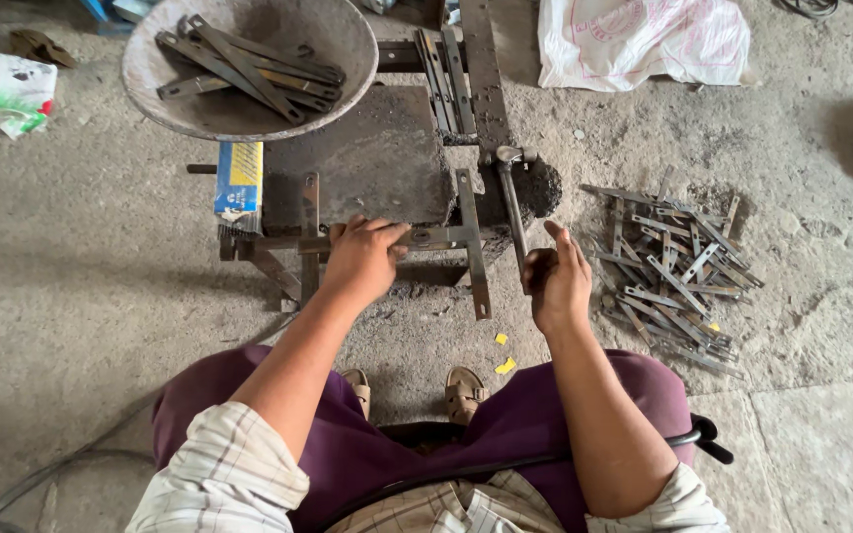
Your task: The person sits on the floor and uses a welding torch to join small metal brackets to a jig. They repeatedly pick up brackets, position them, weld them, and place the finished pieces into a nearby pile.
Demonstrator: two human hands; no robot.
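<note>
My left hand (359,259) presses down on a flat metal strip assembly (446,237) that lies across a low, dark metal block (367,153) on the floor. My right hand (557,281) grips the handle of a hammer (511,192), whose head rests at the block's right edge. The strips form a frame of crossed bars, one bar (473,247) pointing toward me. I sit with my knees apart and my sandalled feet just below the block.
A round metal pan (249,69) with several long strips sits at the top left. A heap of short metal strips (673,271) lies on the right. More strips (446,74) lie behind the block. A white sack (639,39) and a blue-yellow box (239,178) lie nearby.
</note>
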